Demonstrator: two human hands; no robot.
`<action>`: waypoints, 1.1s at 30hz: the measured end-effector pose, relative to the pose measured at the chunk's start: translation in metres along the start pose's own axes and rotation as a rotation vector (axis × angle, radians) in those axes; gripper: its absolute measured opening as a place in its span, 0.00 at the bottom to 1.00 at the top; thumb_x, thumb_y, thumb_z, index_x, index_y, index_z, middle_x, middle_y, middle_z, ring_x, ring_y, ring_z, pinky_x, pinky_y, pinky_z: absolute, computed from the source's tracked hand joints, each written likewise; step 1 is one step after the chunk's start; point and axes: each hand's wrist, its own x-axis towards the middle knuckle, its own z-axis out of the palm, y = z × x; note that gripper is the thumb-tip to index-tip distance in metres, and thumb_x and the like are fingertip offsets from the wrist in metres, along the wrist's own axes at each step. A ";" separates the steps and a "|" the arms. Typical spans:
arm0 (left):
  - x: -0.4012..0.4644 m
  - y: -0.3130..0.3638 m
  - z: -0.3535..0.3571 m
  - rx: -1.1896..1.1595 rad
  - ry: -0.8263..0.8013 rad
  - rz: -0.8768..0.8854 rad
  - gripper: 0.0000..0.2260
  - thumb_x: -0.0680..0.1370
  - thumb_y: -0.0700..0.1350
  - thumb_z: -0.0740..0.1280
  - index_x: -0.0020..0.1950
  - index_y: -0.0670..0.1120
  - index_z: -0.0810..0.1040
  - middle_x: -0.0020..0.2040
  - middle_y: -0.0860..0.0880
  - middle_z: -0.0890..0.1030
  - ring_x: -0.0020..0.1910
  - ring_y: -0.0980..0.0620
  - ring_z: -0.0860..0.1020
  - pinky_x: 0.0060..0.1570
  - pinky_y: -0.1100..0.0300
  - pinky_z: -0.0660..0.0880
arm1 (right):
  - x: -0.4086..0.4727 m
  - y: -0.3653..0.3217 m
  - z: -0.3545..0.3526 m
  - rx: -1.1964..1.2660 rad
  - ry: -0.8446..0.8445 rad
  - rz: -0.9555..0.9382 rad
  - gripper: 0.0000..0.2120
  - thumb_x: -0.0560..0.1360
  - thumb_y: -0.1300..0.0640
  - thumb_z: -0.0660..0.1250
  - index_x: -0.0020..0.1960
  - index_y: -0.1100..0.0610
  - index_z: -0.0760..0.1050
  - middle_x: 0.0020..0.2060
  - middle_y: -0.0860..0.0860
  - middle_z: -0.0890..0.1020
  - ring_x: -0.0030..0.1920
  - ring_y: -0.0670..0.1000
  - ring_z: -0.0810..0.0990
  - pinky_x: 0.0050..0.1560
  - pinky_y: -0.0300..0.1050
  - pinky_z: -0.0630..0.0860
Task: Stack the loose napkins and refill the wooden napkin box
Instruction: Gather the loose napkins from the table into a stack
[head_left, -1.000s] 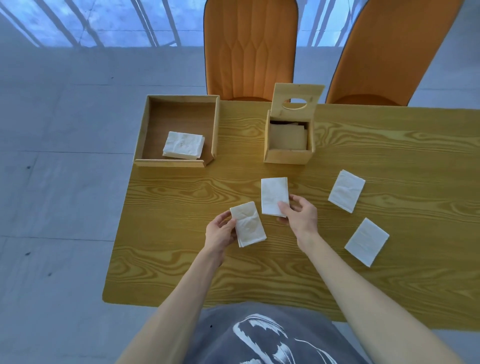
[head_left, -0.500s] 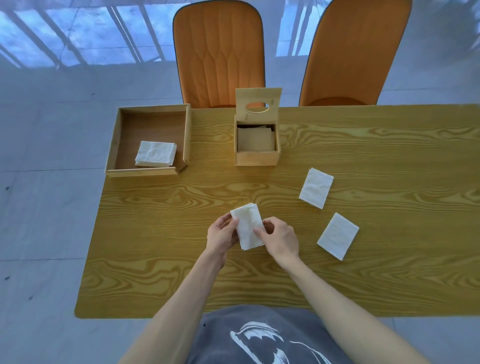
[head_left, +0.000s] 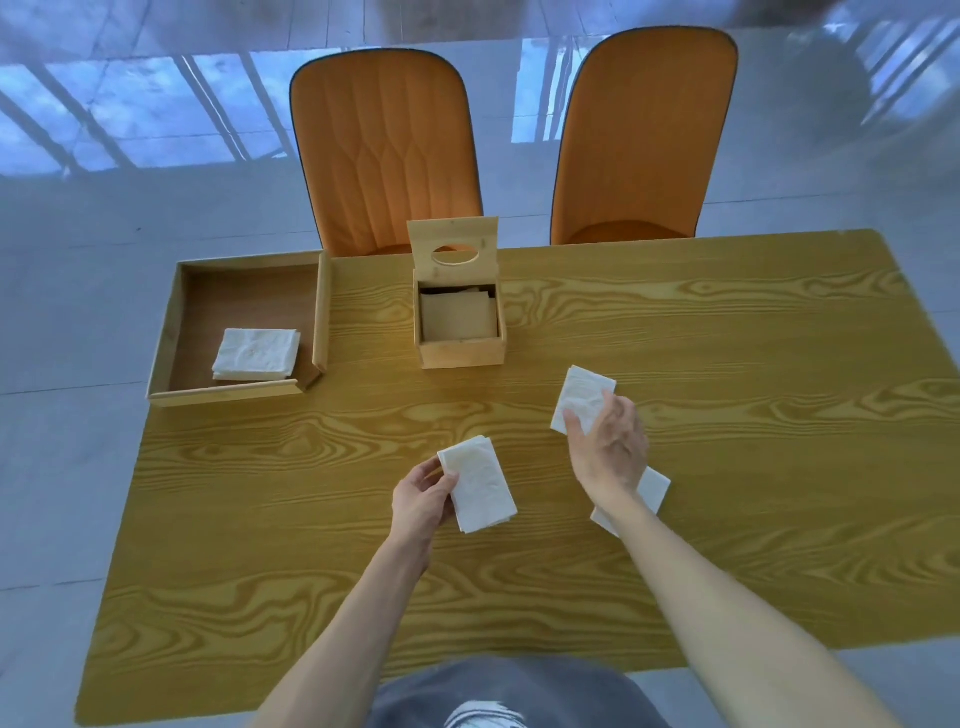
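Note:
My left hand (head_left: 421, 499) holds a small stack of white napkins (head_left: 480, 486) by its left edge, near the table's middle. My right hand (head_left: 608, 447) has its fingers resting on a loose white napkin (head_left: 579, 395) to the right of that; the fingers are spread and I cannot tell if they grip it. Another loose napkin (head_left: 654, 488) lies partly hidden under my right wrist. The wooden napkin box (head_left: 460, 353) stands behind them with its holed lid (head_left: 452, 244) tipped up and a brown insert showing inside.
A shallow wooden tray (head_left: 171, 322) at the table's far left corner holds a stack of white napkins (head_left: 257, 352). Two orange chairs (head_left: 384, 145) stand behind the yellow wood-grain table (head_left: 727, 415). A grey tiled floor lies around the table.
My right hand let go of the stack and moved right onto the loose napkin. The two napkins joined into one stack in my left hand. The camera view shifted.

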 end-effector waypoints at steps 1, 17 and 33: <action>0.001 0.000 0.001 0.002 -0.001 0.004 0.19 0.79 0.37 0.68 0.69 0.41 0.74 0.56 0.45 0.84 0.52 0.45 0.83 0.46 0.52 0.81 | 0.007 0.000 -0.003 0.011 0.002 0.036 0.31 0.79 0.40 0.58 0.75 0.58 0.61 0.71 0.56 0.68 0.69 0.58 0.68 0.67 0.55 0.65; 0.002 0.005 0.009 0.013 -0.032 0.011 0.16 0.78 0.37 0.69 0.64 0.46 0.76 0.54 0.48 0.84 0.54 0.45 0.84 0.54 0.46 0.81 | 0.041 -0.010 -0.004 0.173 -0.008 0.380 0.23 0.70 0.46 0.72 0.59 0.57 0.72 0.57 0.55 0.77 0.59 0.57 0.76 0.59 0.53 0.68; 0.011 -0.009 0.009 0.089 -0.024 0.059 0.18 0.77 0.39 0.70 0.67 0.45 0.76 0.55 0.46 0.85 0.55 0.45 0.83 0.58 0.45 0.79 | 0.020 -0.006 0.007 0.235 0.062 0.192 0.07 0.73 0.59 0.71 0.51 0.56 0.79 0.61 0.54 0.74 0.62 0.56 0.73 0.45 0.45 0.67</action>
